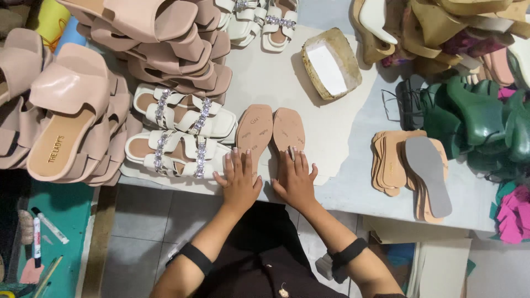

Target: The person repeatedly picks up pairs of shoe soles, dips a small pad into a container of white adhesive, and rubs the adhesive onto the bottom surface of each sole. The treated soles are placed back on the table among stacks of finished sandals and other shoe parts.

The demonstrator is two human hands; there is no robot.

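Insoles, two tan ones with square toes, lie side by side near the front edge of the table [353, 182]: the left insole [254, 135] and the right insole [289, 131], heels toward the person, each still bare with no strap or sole joined to it, so the work on this pair looks barely begun. At ten o'clock from them rises the largest heap, beige slide sandals [72, 105], too many and too overlapped to count. At two to three o'clock sits a mound of green shoe lasts [486, 121], also beyond counting, with a jumble of tan and white shoe parts above it. Two finished white jewelled sandals [182, 135] lie at nine o'clock, just beside the left insole; more of that kind show at twelve o'clock, cut off by the frame. A fanned stack of spare insoles [395, 160], topped by one grey sole [429, 174], rests at three o'clock. One woven-edged platform sole [331, 63] stands at one o'clock. The left hand [238, 182] lies flat, fingers together, on the left insole's heel; the right hand [295, 179] presses flat on the right one likewise.
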